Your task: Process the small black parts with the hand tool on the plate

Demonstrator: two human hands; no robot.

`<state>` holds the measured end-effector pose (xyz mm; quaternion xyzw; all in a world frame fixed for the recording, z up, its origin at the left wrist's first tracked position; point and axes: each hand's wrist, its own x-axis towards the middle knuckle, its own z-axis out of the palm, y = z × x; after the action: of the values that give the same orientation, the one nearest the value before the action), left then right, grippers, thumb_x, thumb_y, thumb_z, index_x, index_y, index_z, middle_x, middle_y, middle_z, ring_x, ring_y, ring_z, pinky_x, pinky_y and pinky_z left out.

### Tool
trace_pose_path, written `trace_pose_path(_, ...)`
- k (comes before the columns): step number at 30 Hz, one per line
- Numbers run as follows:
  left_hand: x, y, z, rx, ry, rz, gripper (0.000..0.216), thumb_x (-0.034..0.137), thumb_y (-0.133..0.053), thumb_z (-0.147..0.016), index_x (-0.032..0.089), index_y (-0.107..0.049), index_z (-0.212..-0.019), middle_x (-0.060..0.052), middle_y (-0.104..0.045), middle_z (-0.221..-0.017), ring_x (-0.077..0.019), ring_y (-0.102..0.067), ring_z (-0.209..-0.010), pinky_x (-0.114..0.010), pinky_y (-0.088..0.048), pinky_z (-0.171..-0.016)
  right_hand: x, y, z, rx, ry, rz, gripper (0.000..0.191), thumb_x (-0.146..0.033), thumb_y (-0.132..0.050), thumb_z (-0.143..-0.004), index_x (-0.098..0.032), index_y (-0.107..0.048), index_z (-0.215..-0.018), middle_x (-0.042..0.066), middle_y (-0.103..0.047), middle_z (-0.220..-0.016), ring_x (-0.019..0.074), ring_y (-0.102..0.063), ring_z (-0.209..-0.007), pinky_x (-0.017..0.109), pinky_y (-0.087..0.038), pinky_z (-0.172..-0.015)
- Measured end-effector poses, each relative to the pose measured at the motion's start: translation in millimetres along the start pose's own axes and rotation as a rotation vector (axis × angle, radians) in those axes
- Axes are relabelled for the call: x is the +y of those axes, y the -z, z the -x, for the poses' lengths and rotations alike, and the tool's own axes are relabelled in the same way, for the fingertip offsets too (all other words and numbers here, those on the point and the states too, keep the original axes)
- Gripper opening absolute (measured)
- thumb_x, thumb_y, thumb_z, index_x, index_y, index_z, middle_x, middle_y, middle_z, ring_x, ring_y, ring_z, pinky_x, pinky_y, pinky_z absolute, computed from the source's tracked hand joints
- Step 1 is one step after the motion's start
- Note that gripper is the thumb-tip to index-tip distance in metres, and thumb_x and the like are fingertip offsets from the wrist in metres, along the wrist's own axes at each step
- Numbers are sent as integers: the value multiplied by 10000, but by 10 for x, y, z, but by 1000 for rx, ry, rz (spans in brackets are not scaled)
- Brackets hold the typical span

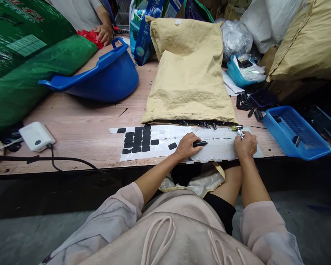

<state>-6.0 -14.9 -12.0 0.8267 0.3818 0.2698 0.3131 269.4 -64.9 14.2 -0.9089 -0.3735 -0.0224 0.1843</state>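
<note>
My left hand [185, 145] is closed around a small black cylindrical part [200, 143], resting on a white backing sheet [165, 141] that carries several black square pads [139, 139]. My right hand [246, 144] grips a small tool with a green-yellow handle [236, 128], its metal tip pointing down into my fingers. Both hands lie on the sheet near the table's front edge. More small black parts [206, 124] peek out from under the tan paper sack [188, 73] just beyond my hands.
A blue mesh basket [295, 130] sits at right, with loose black parts [246, 103] behind it. A blue basin [105, 73] and green sacks [22, 62] are at left, with a white adapter [36, 136] and cable. Another person's hand [105, 33] touches red pieces at the back.
</note>
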Motion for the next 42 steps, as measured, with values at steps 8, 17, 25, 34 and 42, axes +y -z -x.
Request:
trace_pose_path(8, -7, -12, -26, 6, 53, 25, 142, 257, -787, -811, 216, -730, -935, -58, -669, -954, -251, -621, -988, -408, -524, -916, 140, 175, 82, 36, 32, -107, 255, -311, -516, -948, -168, -706, -1043, 130, -631, -1050, 246, -569, -926, 390, -468, -854)
trace_pose_path(17, 38, -7, -36, 7, 75, 23, 153, 230, -805, -806, 204, -711, -924, -55, -673, -962, -246, -618, -1002, -392, -510, -916, -276, 395, 888, -187, 438, -439, 325, -383, -501, -970, -178, -739, -1053, 118, -746, -1024, 235, -656, -943, 357, -519, -871)
trace_pose_path(25, 51, -12, -38, 24, 80, 31, 163, 215, -804, -789, 210, -704, -918, -50, -671, -951, -239, -616, -985, -386, -509, -908, -408, 356, 1236, -173, 485, -316, 373, -315, -446, -1016, -221, -746, -1217, 106, -740, -1099, 225, -659, -1008, 313, -495, -874)
trace_pose_path(34, -4, -47, -47, 38, 66, 61, 160, 215, -828, -780, 216, -729, -905, -32, -677, -935, -223, -618, -975, -360, -507, -902, -436, 418, 1240, -29, 530, -350, 350, -325, -481, -1032, -223, -772, -1197, 82, -734, -992, 196, -649, -912, 277, -464, -777)
trace_pose_path(42, 18, -36, -52, 26, 65, 47, 160, 202, -817, -776, 206, -737, -914, -36, -665, -931, -222, -621, -967, -359, -519, -902, -419, 344, 1323, -1, 564, -273, 321, -289, -514, -1022, -243, -792, -1176, 55, -704, -897, 169, -616, -803, 264, -405, -677)
